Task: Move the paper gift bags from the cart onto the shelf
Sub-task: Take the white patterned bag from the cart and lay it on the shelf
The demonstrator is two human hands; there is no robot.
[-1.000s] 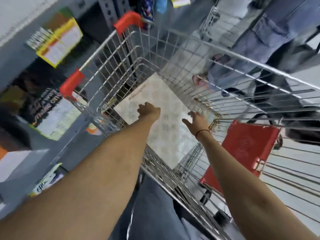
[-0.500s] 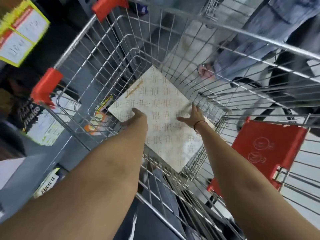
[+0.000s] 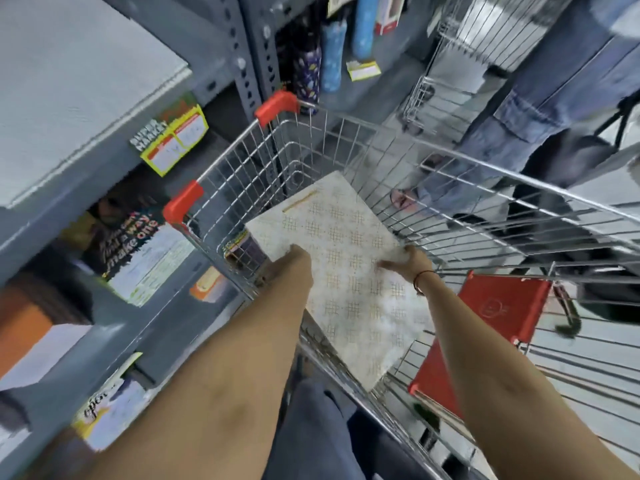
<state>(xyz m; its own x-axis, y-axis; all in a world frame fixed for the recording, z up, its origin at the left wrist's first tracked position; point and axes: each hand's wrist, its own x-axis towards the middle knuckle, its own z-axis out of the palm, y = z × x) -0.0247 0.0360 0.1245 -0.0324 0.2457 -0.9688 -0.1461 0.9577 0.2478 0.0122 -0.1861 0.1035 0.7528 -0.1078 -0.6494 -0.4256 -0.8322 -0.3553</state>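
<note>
While the flat white gift bag (image 3: pixel 349 271) with its gold grid print lay tilted inside the cart (image 3: pixel 450 216), both hands were on it. Left hand (image 3: pixel 294 263) closed on the bag's left edge; right hand (image 3: pixel 410 263) curled over the right edge, a red band at the wrist. Whether one bag or a stack, could not tell. Step judged: pick-up from cart, lift not yet complete. Next move calls for raising the bag clear of the wire rim, then swinging left toward the grey shelf (image 3: pixel 114 327), keeping the paper from buckling.
</note>
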